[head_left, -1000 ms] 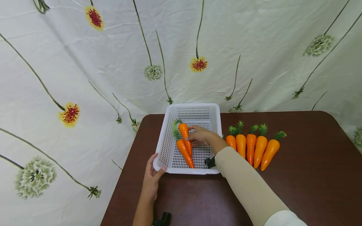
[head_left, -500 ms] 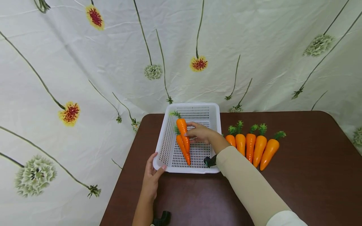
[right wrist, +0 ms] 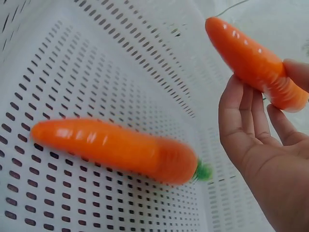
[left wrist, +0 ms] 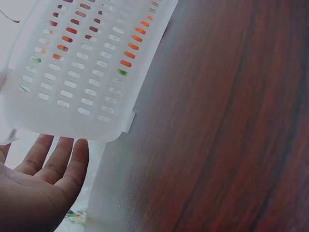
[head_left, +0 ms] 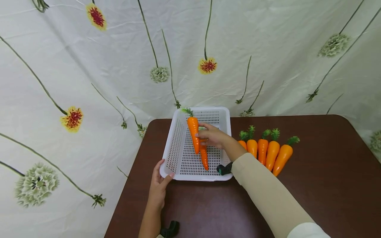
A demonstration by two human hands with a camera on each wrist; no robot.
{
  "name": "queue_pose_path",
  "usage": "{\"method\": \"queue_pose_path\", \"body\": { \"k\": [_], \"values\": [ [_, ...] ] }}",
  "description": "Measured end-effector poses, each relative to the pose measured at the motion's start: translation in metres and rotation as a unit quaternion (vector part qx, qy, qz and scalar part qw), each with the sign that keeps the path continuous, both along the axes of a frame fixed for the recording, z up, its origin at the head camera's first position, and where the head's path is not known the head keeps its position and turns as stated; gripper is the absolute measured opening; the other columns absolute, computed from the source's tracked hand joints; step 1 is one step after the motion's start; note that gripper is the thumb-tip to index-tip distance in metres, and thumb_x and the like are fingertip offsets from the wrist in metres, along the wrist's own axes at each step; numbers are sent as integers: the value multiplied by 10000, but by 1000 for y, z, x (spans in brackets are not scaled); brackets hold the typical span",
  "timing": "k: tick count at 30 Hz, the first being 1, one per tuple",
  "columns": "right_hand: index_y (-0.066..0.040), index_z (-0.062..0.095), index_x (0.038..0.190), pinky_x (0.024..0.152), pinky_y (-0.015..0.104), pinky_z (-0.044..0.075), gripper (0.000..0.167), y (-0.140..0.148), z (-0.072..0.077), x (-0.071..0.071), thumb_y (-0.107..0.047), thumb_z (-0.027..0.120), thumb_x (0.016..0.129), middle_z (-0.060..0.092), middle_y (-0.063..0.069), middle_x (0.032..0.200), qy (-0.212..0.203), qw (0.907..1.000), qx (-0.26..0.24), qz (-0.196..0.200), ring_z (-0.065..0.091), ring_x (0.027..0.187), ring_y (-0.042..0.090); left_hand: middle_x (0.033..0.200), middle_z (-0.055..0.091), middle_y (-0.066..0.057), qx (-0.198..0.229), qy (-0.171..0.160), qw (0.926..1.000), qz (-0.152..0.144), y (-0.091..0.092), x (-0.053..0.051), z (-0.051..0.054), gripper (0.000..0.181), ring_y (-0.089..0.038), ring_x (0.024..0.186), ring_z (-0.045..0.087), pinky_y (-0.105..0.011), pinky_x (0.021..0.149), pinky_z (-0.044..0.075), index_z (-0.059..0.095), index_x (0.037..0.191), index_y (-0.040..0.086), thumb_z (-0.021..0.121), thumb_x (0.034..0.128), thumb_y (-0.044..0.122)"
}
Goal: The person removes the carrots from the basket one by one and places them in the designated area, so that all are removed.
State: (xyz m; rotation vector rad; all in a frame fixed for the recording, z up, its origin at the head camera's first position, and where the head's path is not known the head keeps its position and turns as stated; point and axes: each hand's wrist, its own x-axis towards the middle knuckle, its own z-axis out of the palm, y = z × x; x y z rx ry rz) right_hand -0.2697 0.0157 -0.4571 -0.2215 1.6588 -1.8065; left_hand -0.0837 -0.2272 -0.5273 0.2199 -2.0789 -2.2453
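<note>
Above the white plastic basket [head_left: 181, 178], my right hand [head_left: 212, 136] holds an orange carrot [head_left: 192, 130] between thumb and fingers, its green top pointing away from me. A second carrot [right wrist: 116, 151] lies on the perforated basket floor beneath, partly hidden by the hand in the head view. In the right wrist view the held carrot [right wrist: 246, 60] is raised clear of the lying one. My left hand [head_left: 157, 190] grips the basket's near left corner, thumb on the rim. Seen in the left wrist view, its fingers [left wrist: 72, 166] reach under the basket's edge.
Right of the basket, several carrots [head_left: 272, 153] with green tops lie in a row on the dark brown table [head_left: 327, 185]; my right sleeve [head_left: 268, 191] covers part of them. A flower-print cloth [head_left: 125, 59] hangs behind the table.
My right hand has lifted the held carrot away from the other one, which now lies farther right in the basket. The left hand stays at the corner. The head view has shifted slightly.
</note>
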Motion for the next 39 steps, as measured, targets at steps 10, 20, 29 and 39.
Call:
{"method": "queue_pose_path", "body": {
  "k": [10,20,29,39],
  "values": [
    [-225,306,1567,1083,487,480,643,18,25,8,-148,602,1002,547,143,1373,107,9996,-141,-205,564,1238,307,1565,413,-82,62,33,10000,55,0,1,0,712,-165,1321,547,-166,983,483,300,1559,214,638,960,30],
    [-179,306,1555,946,395,537,605,47,40,18,-129,565,1011,600,32,1188,509,9968,-472,-398,606,1087,201,1567,414,-77,55,13,10000,23,0,0,2,712,-171,1327,547,-157,991,476,294,1563,216,631,964,31],
    [-177,247,1584,971,391,521,648,79,43,25,-146,562,1019,612,-9,1144,607,9949,-513,-616,617,1080,172,1568,409,-79,54,18,10000,-16,0,-2,1,716,-162,1317,553,-163,981,483,289,1565,214,634,965,32],
    [-156,294,1549,921,332,545,588,115,39,35,-151,560,1026,623,-34,1186,790,9902,-499,-1035,647,1031,150,1562,421,-74,-39,-41,10000,29,0,-2,2,705,-185,1311,559,-152,983,481,297,1561,221,632,968,38]
  ]
}}
